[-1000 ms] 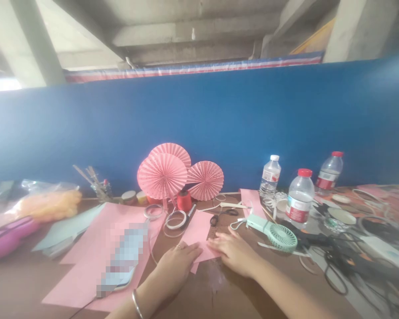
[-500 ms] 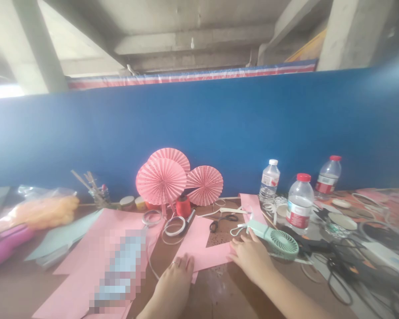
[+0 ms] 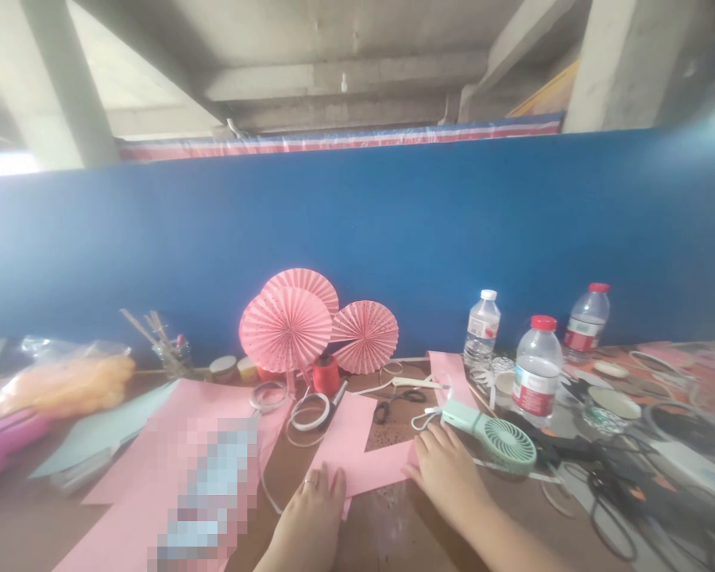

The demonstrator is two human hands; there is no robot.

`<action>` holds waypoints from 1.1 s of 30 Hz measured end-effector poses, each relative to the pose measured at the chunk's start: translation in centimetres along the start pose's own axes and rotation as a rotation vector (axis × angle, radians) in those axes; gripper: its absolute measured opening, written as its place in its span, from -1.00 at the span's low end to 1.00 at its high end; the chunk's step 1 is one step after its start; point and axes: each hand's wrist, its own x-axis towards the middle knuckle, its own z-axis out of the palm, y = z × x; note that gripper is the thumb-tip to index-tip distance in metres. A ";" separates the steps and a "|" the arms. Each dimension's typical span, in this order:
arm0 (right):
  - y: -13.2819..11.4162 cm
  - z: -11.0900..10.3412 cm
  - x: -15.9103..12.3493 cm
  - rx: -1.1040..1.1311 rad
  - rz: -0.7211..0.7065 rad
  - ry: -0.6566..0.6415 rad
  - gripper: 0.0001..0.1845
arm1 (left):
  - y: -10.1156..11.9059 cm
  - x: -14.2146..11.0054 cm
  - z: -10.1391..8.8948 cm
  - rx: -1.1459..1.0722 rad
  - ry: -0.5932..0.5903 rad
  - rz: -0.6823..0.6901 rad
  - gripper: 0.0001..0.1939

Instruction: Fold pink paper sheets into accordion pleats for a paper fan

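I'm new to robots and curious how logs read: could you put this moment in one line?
left hand: on pink paper | right hand: at its right end | nearby: scissors, green fan

So the brown desk [image 3: 387,528] is pretty packed: cut pink paper [image 3: 372,470] mid-desk, black scissors [image 3: 398,400] and a red spool [image 3: 326,376] around 12, water bottles [image 3: 537,381] at 2, mint handheld fan [image 3: 509,443] and tangled cables [image 3: 599,483] at 3, big pink sheets [image 3: 125,492] at 9, bagged orange stuff [image 3: 89,385] at 10.

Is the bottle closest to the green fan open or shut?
Shut. A red cap sits on top of the bottle, covering its mouth.
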 end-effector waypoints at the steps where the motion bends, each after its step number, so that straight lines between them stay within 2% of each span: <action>1: -0.2 0.0 0.0 0.037 -0.019 0.003 -0.66 | -0.1 0.1 -0.3 -0.025 0.013 0.013 -0.61; 4: -1.2 -0.2 -0.2 0.208 -0.198 -0.055 -0.53 | -0.3 0.3 -0.9 -0.141 0.056 0.099 -0.64; 6: -2.2 -0.6 -0.3 0.340 -0.336 -0.172 -0.41 | -0.4 0.5 -1.0 -0.201 0.045 0.159 -0.59; 7: -2.6 -0.8 -0.3 0.393 -0.362 -0.239 -0.34 | -0.4 0.6 -1.0 -0.214 0.029 0.185 -0.56; 10: -3.5 -1.3 -0.3 0.491 -0.343 -0.367 -0.27 | 0.0 0.8 -0.7 -0.204 -0.045 0.195 -0.50; 13: -3.6 -1.3 -0.1 0.517 -0.295 -0.404 -0.29 | 0.6 1.0 -0.5 -0.165 -0.115 0.090 -0.45; 17: -2.9 -0.7 -0.1 0.462 -0.181 -0.364 -0.36 | 1.0 0.9 -0.3 -0.139 -0.109 -0.016 -0.43; 21: -2.0 0.5 -0.2 0.323 -0.042 -0.320 -0.44 | 1.0 0.9 -0.1 -0.145 -0.113 -0.014 -0.44; 26: -2.2 1.9 -0.5 0.153 0.088 -0.200 -0.38 | 1.1 0.8 -0.3 -0.096 -0.170 -0.086 -0.42; 33: -2.7 2.2 -0.7 0.101 0.081 -0.164 -0.35 | 0.4 0.6 -0.3 -0.119 -0.134 -0.019 -0.43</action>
